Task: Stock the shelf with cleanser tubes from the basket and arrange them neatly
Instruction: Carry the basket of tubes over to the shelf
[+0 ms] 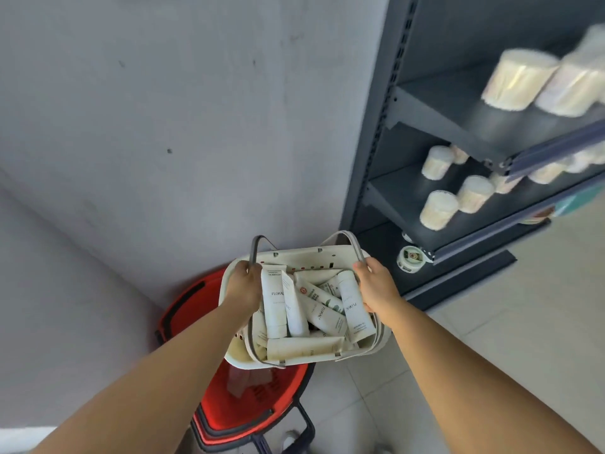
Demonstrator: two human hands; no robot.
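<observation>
Head view: your left hand point(244, 285) grips basket point(294, 255) at left side, right hand point(376, 286) grips right side; cleanser tubes point(314, 309) heaped inside basket, most lengthwise away from you; shelf point(409, 191) up-right of basket, nearer right hand.

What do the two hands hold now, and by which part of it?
Both hold the white basket: the left hand grips its left handle, and the right hand grips its right handle.

Tubes point(273, 301) in basket point(296, 253), shelf point(458, 103) right
</observation>
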